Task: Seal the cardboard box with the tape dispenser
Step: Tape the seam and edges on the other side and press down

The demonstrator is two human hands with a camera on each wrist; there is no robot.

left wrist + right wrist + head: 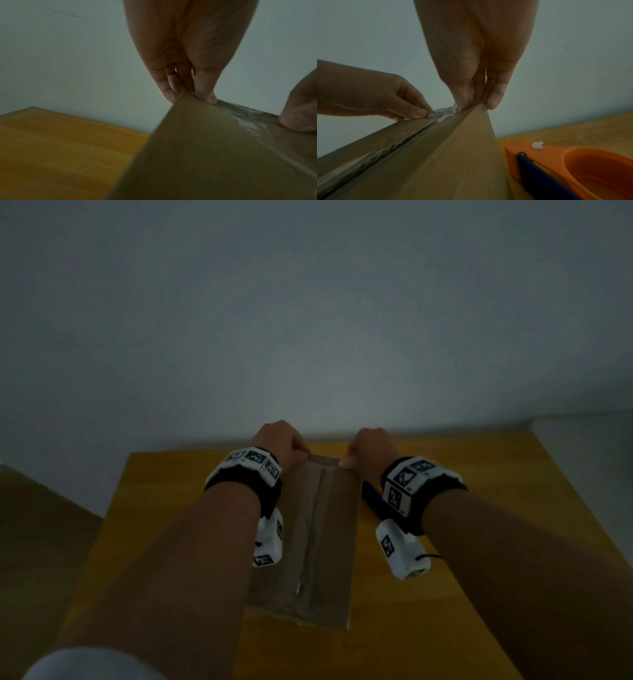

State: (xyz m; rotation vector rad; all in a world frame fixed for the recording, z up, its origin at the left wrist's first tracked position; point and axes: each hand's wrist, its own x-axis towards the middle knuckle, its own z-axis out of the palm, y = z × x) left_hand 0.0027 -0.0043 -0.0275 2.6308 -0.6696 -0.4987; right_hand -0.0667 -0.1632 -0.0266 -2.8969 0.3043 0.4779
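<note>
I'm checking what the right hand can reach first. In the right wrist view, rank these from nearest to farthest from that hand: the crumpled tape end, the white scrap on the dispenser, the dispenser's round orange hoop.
From the right hand:
1. Crumpled tape end, at its fingertips, box's far edge.
2. White scrap, lower right, on the tape dispenser.
3. Round orange hoop, farther right and lower.

My head view looks down and forward over both forearms at the box (318, 542); each wrist view sits close along its fingers — all three share the box's far edge.
</note>
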